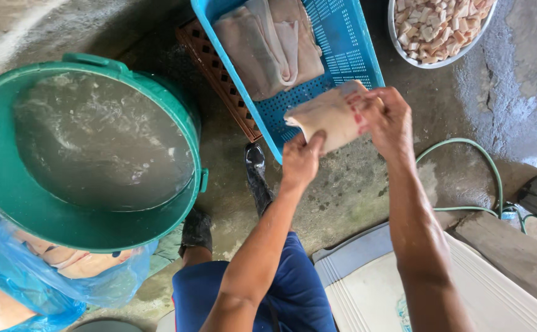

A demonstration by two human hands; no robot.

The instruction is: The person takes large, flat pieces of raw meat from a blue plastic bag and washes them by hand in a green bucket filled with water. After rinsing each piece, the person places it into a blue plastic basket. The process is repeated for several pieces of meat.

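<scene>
Both hands (302, 161) (388, 120) – fingers gripping 1 pale slab (327, 117) (folded) over blue crate (348, 55) of slabs.

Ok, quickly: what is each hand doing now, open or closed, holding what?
Left hand: closed on the near edge of the pale slab.
Right hand: closed on the slab's far end, over the blue crate.

Your left hand (300, 161) and right hand (386, 120) hold a slab of meat (327, 117) between them, over the near corner of the crate (342, 52). More slabs (268, 46) lie in that crate, which rests on a brick (219, 77). The tub of water (90, 147) stands to its left, the bowl of cut pieces (440, 27) to its right, and the hose (483, 172) lies right of your arms
</scene>
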